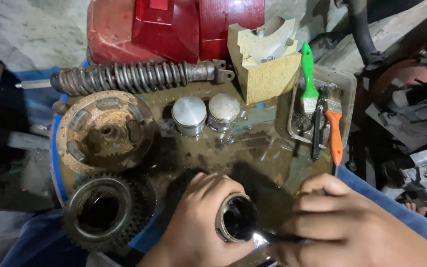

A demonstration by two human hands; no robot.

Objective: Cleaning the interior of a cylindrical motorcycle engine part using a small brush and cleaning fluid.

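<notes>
A dark hollow piston [236, 217] is gripped by the left hand [198, 222] at 6 o'clock over the oily tabletop [253, 148]. The right hand [342, 227] is closed on a thin tool at the piston's rim; tool type cannot be told. Slip risk is judged high: oily film, small grip. Two pistons [206, 113] sit at 12 o'clock.

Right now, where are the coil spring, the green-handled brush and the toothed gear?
coil spring [124, 77], head view, middle of the coils.
green-handled brush [307, 64], head view, on the handle.
toothed gear [106, 211], head view, on its inner ring.
</notes>
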